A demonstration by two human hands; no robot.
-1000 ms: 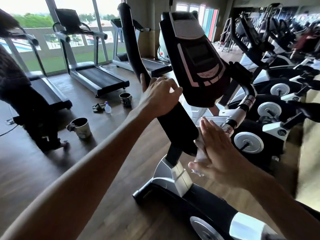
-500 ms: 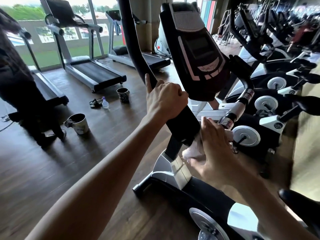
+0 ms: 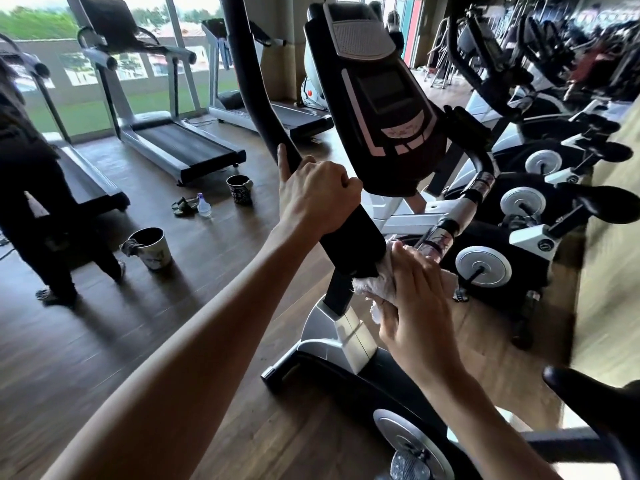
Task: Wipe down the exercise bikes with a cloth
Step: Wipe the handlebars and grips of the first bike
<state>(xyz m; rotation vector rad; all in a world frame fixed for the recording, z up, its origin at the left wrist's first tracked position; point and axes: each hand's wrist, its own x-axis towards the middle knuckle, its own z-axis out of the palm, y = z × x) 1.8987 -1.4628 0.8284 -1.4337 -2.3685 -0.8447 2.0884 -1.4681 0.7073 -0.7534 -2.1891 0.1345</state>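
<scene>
**Exercise bike stem under a white cloth**

Black-and-silver exercise bike stood on the dark wooden plank floor, filling the middle of the view, with its black console tilted up above the hands. The left hand gripped the black padded handlebar just below the console, its fingers clenched round the bar and the thumb lying straight up along it. The right hand pressed a crumpled white cloth against the lower end of the black stem cover, where the stem met the silver base housing; its fingers lay fairly straight over the cloth, and the cloth bulged out to the left of them.

To the right, a row of black-and-white spin bikes with silver flywheels ran away towards the back of the room. On the floor to the left stood a pale bucket with a rag hung over its rim, and farther back a dark patterned cup, a small clear spray bottle and a pair of dark sandals just beside it. Grey treadmills faced the large windows. A person in dark clothes stood at the left edge.
</scene>
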